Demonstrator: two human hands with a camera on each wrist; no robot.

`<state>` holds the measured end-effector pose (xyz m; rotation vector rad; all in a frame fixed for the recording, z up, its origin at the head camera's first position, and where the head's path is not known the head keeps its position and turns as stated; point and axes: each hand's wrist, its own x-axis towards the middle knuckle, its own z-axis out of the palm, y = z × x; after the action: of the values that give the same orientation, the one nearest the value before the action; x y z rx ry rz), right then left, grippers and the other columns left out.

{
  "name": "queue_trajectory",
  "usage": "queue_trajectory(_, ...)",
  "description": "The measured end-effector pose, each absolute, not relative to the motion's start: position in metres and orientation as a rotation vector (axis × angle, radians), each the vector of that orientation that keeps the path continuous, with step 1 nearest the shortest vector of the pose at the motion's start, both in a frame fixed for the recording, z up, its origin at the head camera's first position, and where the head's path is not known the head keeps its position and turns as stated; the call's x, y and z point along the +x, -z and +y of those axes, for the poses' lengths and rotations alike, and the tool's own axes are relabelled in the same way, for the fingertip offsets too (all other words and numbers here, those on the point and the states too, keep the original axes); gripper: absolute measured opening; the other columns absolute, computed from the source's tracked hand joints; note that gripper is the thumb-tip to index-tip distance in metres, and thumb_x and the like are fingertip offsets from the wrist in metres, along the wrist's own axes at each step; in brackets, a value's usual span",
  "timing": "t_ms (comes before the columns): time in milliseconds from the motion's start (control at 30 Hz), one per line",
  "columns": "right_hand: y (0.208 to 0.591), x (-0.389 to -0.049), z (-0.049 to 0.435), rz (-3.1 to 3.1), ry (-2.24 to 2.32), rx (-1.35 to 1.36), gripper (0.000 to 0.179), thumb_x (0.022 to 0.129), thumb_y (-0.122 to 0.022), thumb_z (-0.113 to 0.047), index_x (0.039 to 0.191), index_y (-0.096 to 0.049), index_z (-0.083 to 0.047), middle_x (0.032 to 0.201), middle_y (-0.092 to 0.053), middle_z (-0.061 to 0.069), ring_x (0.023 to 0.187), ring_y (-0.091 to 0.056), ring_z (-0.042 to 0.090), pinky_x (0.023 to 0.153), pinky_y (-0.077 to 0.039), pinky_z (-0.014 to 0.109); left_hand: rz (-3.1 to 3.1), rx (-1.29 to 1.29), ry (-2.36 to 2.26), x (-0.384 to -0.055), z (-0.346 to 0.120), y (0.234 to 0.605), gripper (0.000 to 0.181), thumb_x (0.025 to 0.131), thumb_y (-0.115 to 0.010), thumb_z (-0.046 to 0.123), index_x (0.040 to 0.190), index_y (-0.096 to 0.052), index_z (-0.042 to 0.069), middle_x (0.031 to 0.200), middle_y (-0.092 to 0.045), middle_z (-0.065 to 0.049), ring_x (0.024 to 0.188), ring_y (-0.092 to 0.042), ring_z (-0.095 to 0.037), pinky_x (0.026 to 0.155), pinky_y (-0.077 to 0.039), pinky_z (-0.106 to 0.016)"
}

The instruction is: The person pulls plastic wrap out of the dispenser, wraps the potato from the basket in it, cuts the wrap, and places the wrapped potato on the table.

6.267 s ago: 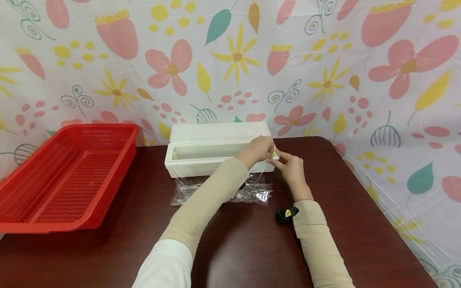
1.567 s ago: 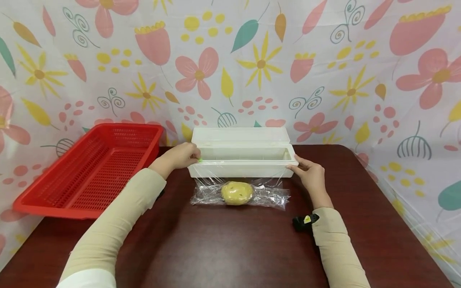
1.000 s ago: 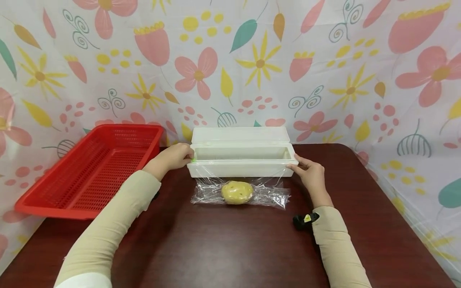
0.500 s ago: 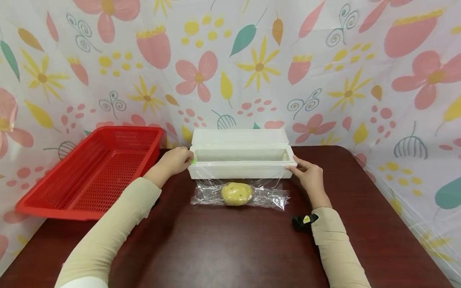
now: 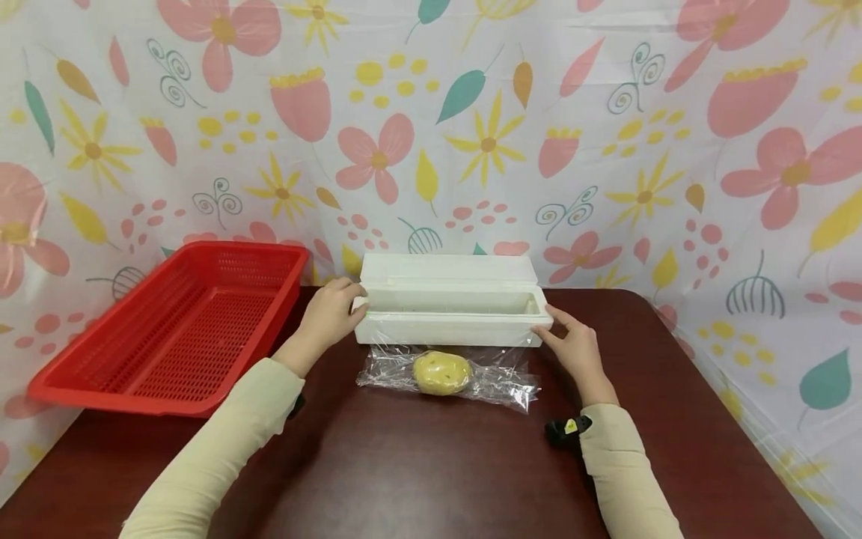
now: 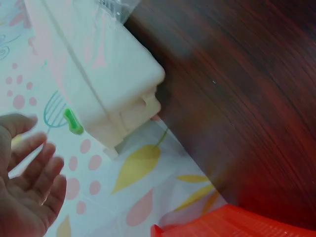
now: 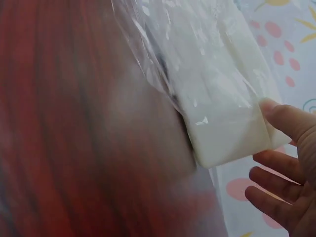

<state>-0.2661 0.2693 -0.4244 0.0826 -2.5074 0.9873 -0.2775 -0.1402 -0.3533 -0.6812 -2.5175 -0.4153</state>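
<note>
A long white cling film dispenser (image 5: pixel 447 329) stands at the back of the table, its lid (image 5: pixel 450 269) raised. Clear film (image 5: pixel 498 382) hangs from its front and lies round a yellow potato (image 5: pixel 441 373). At the dispenser's left end is a green slide cutter (image 6: pixel 73 121). My left hand (image 5: pixel 330 313) is beside that end with fingers loosely spread; in the left wrist view a gap shows between it and the cutter. My right hand (image 5: pixel 575 348) holds the right end, thumb (image 7: pixel 279 112) on the front edge and index finger against the end face.
A red perforated plastic basket (image 5: pixel 283 299) stands at the left of the dark wooden table (image 5: pixel 431 464). A flowered cloth (image 5: pixel 431 150) hangs close behind the dispenser. Black straps (image 5: pixel 568 429) sit at the wrists.
My left hand went from the dispenser's right end to its left end with the green cutter, then let go of it. My right hand has stayed on the right end.
</note>
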Motion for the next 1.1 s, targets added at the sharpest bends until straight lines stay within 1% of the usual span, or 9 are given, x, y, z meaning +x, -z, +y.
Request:
queue_trajectory(167, 0.427, -0.267, 0.267, -2.427, -1.012, 0.148, 0.046, 0.081, -0.074, -0.01, 0.124, -0.061, 0.0, 0.121, -0.059, 0.023, 0.101, -0.06, 0.039, 0.08, -0.052, 0.052, -2.558, -0.826, 0.286, -0.28, -0.128, 0.359, 0.024, 0.08, -0.075, 0.021, 0.098, -0.07, 0.005, 0.093, -0.064, -0.009, 0.088, -0.06, -0.029, 0.077, -0.049, -0.043)
queue_trajectory(333, 0.428, -0.266, 0.263, -2.375, -1.036, 0.188, 0.032, 0.079, -0.075, -0.004, 0.11, -0.068, 0.003, 0.122, -0.057, 0.023, 0.106, -0.056, 0.037, 0.08, -0.051, 0.051, -2.618, -0.778, 0.246, -0.284, -0.123, 0.37, 0.021, 0.08, -0.076, 0.023, 0.096, -0.072, 0.011, 0.094, -0.067, -0.004, 0.09, -0.06, -0.025, 0.083, -0.046, -0.044)
queue_trajectory(400, 0.428, -0.265, 0.261, -2.359, -1.032, 0.196, 0.029, 0.078, -0.075, -0.003, 0.106, -0.07, 0.003, 0.121, -0.058, 0.023, 0.105, -0.055, 0.037, 0.079, -0.051, 0.044, -2.646, -0.742, 0.264, -0.285, -0.123, 0.371, 0.018, 0.079, -0.076, 0.023, 0.094, -0.074, 0.013, 0.094, -0.069, -0.002, 0.09, -0.06, -0.024, 0.088, -0.043, -0.045)
queue_trajectory(467, 0.427, -0.265, 0.261, -2.323, -1.021, 0.218, 0.024, 0.077, -0.076, -0.003, 0.1, -0.072, 0.003, 0.119, -0.059, 0.022, 0.105, -0.054, 0.036, 0.077, -0.05, 0.032, -2.659, -0.724, 0.281, -0.285, -0.123, 0.369, 0.015, 0.079, -0.077, 0.023, 0.091, -0.075, 0.014, 0.093, -0.07, -0.001, 0.091, -0.059, -0.023, 0.091, -0.04, -0.046)
queue_trajectory(533, 0.426, -0.267, 0.26, -2.272, -1.008, 0.242, 0.02, 0.075, -0.077, -0.001, 0.094, -0.074, 0.003, 0.115, -0.061, 0.022, 0.103, -0.054, 0.036, 0.074, -0.044, 0.02, -2.647, -0.726, 0.298, -0.285, -0.123, 0.367, 0.012, 0.078, -0.077, 0.022, 0.088, -0.075, 0.015, 0.09, -0.07, 0.0, 0.09, -0.059, -0.022, 0.092, -0.039, -0.046)
queue_trajectory(600, 0.425, -0.269, 0.26, -2.216, -1.005, 0.271, 0.015, 0.074, -0.078, 0.001, 0.088, -0.075, 0.003, 0.111, -0.063, 0.022, 0.103, -0.054, 0.037, 0.075, -0.039, 0.015, -2.623, -0.736, 0.312, -0.286, -0.122, 0.366, 0.007, 0.079, -0.077, 0.02, 0.085, -0.075, 0.016, 0.087, -0.069, 0.001, 0.088, -0.059, -0.022, 0.091, -0.039, -0.045)
queue_trajectory(767, 0.421, -0.268, 0.257, -2.18, -0.966, 0.307, 0.008, 0.073, -0.077, 0.003, 0.08, -0.074, 0.004, 0.104, -0.065, 0.023, 0.1, -0.053, 0.04, 0.08, -0.037, 0.03, -2.575, -0.76, 0.313, -0.282, -0.12, 0.367, 0.005, 0.079, -0.076, 0.016, 0.079, -0.071, 0.016, 0.08, -0.066, 0.001, 0.082, -0.058, -0.021, 0.09, -0.04, -0.045)
queue_trajectory(900, 0.418, -0.265, 0.256, -2.253, -0.98, 0.265, 0.006, 0.076, -0.076, 0.001, 0.081, -0.072, 0.003, 0.104, -0.065, 0.022, 0.101, -0.052, 0.038, 0.081, -0.036, 0.039, -2.556, -0.754, 0.355, -0.278, -0.12, 0.367, 0.007, 0.079, -0.077, 0.014, 0.077, -0.07, 0.015, 0.078, -0.065, 0.0, 0.081, -0.058, -0.021, 0.088, -0.041, -0.045)
queue_trajectory(1100, 0.411, -0.26, 0.259, -2.345, -0.994, 0.258, 0.005, 0.08, -0.073, -0.002, 0.083, -0.071, 0.002, 0.106, -0.065, 0.022, 0.105, -0.049, 0.038, 0.088, -0.036, 0.05, -2.567, -0.795, 0.399, -0.276, -0.124, 0.363, 0.009, 0.079, -0.076, 0.014, 0.077, -0.068, 0.016, 0.079, -0.065, 0.001, 0.082, -0.06, -0.022, 0.086, -0.041, -0.047)
